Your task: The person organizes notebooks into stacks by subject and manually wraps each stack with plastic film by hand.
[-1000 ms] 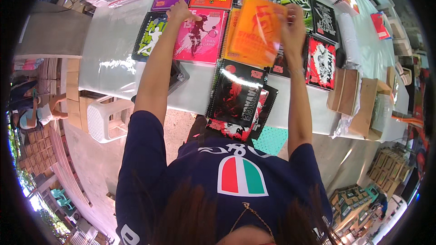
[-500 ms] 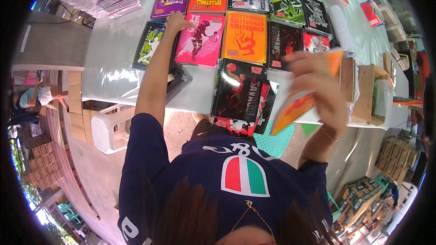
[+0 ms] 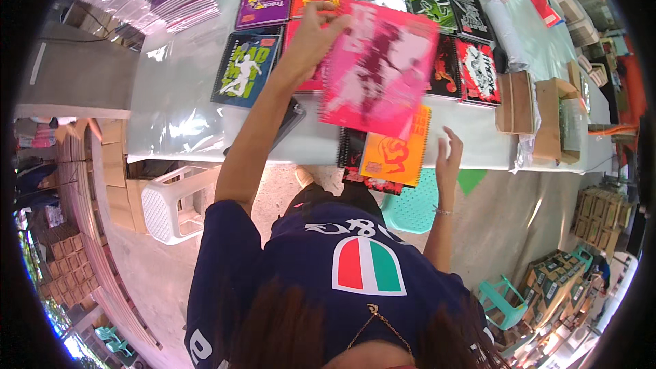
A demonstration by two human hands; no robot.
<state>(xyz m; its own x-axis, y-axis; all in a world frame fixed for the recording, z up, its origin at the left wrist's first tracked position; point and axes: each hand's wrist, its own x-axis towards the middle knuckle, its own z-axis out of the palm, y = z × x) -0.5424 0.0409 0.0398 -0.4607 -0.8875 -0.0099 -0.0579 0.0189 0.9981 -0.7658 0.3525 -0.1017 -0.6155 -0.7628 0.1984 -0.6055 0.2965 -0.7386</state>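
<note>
grey floor (image 3: 506, 225) shows at four o'clock, white table (image 3: 181, 89) at twelve; pink spiral notebook (image 3: 383, 72) at one, orange notebook (image 3: 403, 154) at three. the person's left hand (image 3: 318, 37) pinches the pink one's ten-o'clock corner; the half-open right hand (image 3: 448, 157) is beside the orange.

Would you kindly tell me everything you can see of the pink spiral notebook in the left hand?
The pink spiral notebook has a smooth-looking cover with a dark figure and pale lettering, blurred in this view. Coil binding runs along its left edge. It appears closed and slightly turned, lifted above the table, with the left hand gripping it near its upper-left corner. Its lower edge overlaps the orange notebook in view; whether they touch is unclear.
</note>
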